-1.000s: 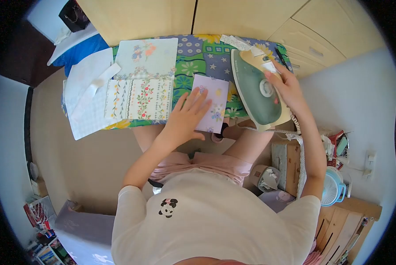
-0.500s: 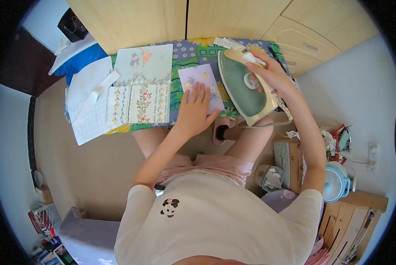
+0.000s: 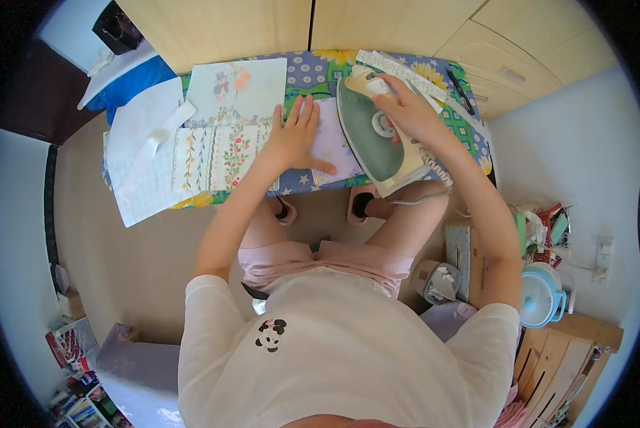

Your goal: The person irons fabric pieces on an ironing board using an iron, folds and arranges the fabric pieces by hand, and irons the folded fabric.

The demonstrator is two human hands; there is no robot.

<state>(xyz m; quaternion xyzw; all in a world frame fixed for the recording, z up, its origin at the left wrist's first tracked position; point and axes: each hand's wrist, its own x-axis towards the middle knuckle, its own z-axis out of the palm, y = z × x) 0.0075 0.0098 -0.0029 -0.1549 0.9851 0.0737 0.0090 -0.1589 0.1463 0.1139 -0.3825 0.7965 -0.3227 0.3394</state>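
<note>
The patterned worktop spans the upper centre of the frame. Right of its middle, the iron overlaps the lilac sheet, upper centre. The right hand has its grip around the iron's handle; the left hand, fingers spread, lies along the sheet's left edge.

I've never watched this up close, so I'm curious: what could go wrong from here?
The left thumb lies close to the iron; if the iron is hot, a sideways slip might burn that thumb. The lilac floral piece seems to run under the iron and could crease or scorch. The coiled cord hangs by the right thigh and might snag as the iron moves.
</note>
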